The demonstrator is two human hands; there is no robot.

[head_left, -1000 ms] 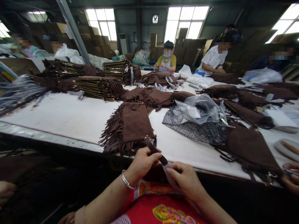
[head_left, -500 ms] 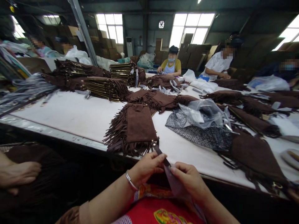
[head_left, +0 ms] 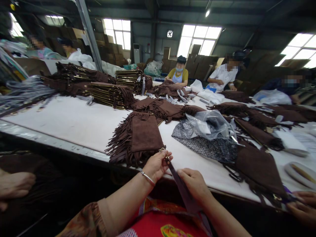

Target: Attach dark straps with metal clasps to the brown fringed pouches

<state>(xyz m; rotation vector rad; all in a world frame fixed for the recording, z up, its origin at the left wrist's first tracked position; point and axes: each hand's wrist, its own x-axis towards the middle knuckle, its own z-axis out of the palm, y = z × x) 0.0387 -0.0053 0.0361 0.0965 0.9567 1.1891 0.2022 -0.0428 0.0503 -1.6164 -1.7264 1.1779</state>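
Note:
A brown suede bag with fringes (head_left: 146,133) lies flat by the table's front edge. From its lower right corner a dark brown strap (head_left: 178,184) runs down toward my lap. My left hand (head_left: 158,164), with a silver bangle at its wrist, is closed on the strap's top end, close to the brass hardware at the bag's corner. Lower down, my right hand (head_left: 194,182) pinches the same strap between thumb and fingers. The strap's lower end hangs over my red apron (head_left: 153,223).
Stacked brown bags with gold zips (head_left: 108,93) stand at the back left. A speckled grey cloth (head_left: 202,138) under clear plastic lies to the right, beside another brown bag (head_left: 259,168). Co-workers' hands show at the far left (head_left: 16,186) and far right (head_left: 302,204).
My left hand has moved up the strap to its top end near the bag's corner. The strap now stretches straighter between my hands. The camera view has tilted slightly.

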